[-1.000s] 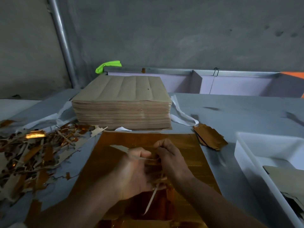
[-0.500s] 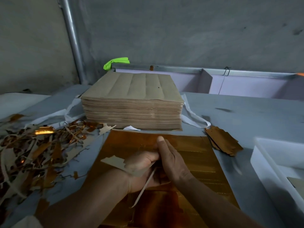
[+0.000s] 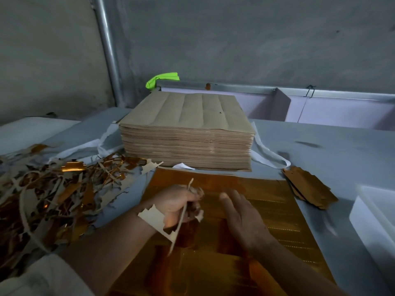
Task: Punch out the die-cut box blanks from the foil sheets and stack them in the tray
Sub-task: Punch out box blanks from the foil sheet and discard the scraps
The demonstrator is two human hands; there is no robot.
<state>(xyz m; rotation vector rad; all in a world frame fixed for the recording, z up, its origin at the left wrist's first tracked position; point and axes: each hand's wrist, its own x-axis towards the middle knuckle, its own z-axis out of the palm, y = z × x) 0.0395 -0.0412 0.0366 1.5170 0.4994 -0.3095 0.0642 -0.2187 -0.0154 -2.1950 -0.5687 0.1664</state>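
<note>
Two hands hover over the gold foil sheet [image 3: 213, 274] lying flat on the worktop [image 3: 320, 150]. The left hand [image 3: 179, 207] grips torn waste strips [image 3: 154, 218] in curled fingers; the right hand [image 3: 241, 218] has straight fingers, holding nothing. A small pile of punched blanks [image 3: 310, 189] lies beside the white tray [image 3: 367, 221].

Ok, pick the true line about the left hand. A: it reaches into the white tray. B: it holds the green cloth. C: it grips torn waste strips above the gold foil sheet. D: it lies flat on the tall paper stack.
C: the left hand curls its fingers round pale waste strips over the gold foil sheet.
</note>
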